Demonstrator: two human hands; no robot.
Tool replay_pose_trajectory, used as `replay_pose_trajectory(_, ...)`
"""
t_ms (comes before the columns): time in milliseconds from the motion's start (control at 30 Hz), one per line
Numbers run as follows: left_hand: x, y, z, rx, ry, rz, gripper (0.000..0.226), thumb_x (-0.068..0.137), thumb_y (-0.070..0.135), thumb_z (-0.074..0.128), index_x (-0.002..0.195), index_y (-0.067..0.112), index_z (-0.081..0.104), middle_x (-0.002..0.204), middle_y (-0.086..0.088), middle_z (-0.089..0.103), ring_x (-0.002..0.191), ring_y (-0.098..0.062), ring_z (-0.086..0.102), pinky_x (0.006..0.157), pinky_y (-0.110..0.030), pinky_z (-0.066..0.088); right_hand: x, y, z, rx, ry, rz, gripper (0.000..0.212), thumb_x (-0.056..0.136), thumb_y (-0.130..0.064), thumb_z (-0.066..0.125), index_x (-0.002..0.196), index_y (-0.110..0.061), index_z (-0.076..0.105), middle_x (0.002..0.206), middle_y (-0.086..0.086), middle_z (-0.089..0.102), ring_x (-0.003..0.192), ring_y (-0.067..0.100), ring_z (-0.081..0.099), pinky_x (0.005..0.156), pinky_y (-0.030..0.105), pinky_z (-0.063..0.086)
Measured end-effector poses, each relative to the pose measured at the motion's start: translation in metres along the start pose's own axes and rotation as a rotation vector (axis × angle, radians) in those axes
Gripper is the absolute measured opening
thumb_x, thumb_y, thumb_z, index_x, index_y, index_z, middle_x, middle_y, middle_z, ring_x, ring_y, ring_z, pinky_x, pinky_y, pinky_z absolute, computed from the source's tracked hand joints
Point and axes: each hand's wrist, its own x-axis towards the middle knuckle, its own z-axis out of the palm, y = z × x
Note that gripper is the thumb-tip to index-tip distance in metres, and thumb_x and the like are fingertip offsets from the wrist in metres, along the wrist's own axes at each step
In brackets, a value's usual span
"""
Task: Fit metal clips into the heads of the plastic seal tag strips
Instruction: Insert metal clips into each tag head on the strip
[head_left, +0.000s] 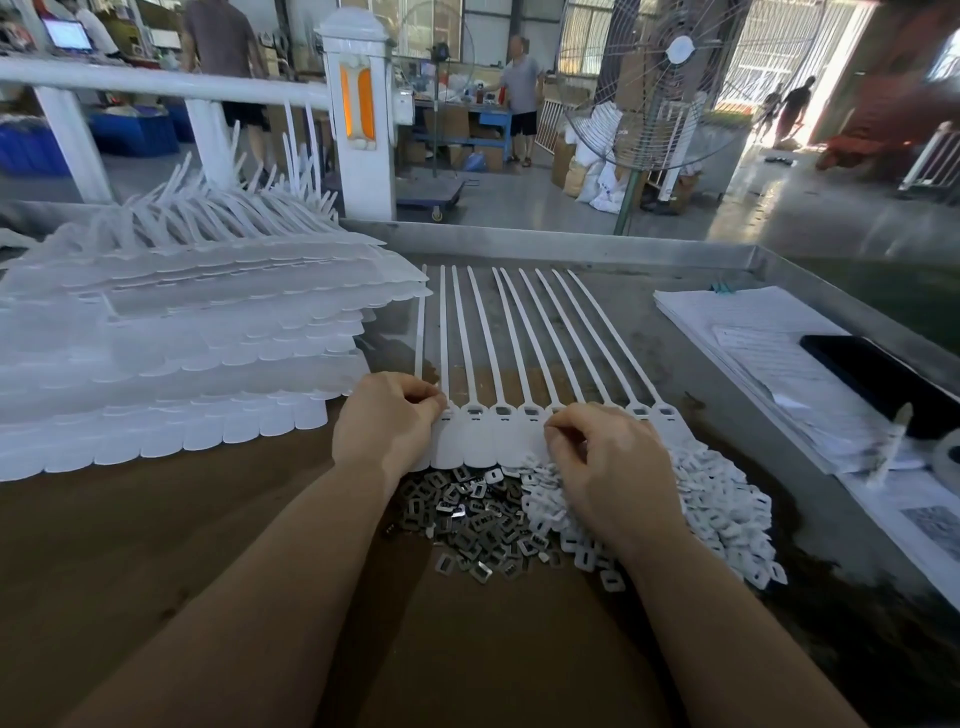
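A joined row of white seal tag strips (498, 358) lies flat in front of me, tails pointing away, heads in a line near my hands. My left hand (387, 423) has its fingers curled down on the leftmost head. My right hand (608, 462) sits over the heads right of the middle, fingertips pinched together; what they pinch is hidden. Several heads (503, 413) between the hands show dark slots. A pile of small metal clips (467, 512) lies just below the row, with a heap of small white plastic caps (722, 514) to its right.
A tall stack of more white strip sheets (171, 358) fills the left of the table. Papers (769, 364) and a black phone (878, 379) lie at the right. A raised metal rim (571, 244) borders the table's far side. People stand far off in the workshop.
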Motion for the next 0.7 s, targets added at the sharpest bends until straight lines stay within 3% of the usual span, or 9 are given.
replay_pose_trajectory(300,-0.0045,0.0027,-0.0013,0.1,0.003,0.077,0.008,0.084,0.022,0.065,0.086,0.028,0.07,0.096,0.005,0.067,0.087,-0.015,0.06,0.079,-0.03,0.049,0.0,0.0013,-0.0001,-0.011,-0.015,0.001,0.012,0.089,-0.016,0.055,0.085,-0.014,0.067,0.079,-0.003,0.066,0.073,0.013,0.055,0.079,0.035,0.046)
replay_pose_trajectory(500,-0.0031,-0.0006,-0.0039,0.183,-0.033,0.156,0.024,0.09,0.015,0.053,0.094,0.028,0.072,0.101,0.01,0.053,0.089,-0.011,0.051,0.081,-0.027,0.043,0.001,0.0005,-0.0002,-0.014,-0.012,0.002,0.012,0.089,-0.017,0.055,0.086,-0.014,0.066,0.081,-0.003,0.066,0.073,0.011,0.054,0.079,0.034,0.046)
replay_pose_trajectory(700,-0.0052,0.0008,-0.0038,0.335,-0.062,0.242,0.032,0.089,0.011,0.046,0.104,0.024,0.071,0.104,0.011,0.055,0.098,-0.015,0.051,0.088,-0.039,0.047,0.0012,0.0002,-0.0004,-0.007,-0.01,0.007,0.013,0.089,-0.017,0.055,0.086,-0.013,0.067,0.081,-0.002,0.066,0.073,0.013,0.055,0.079,0.035,0.046)
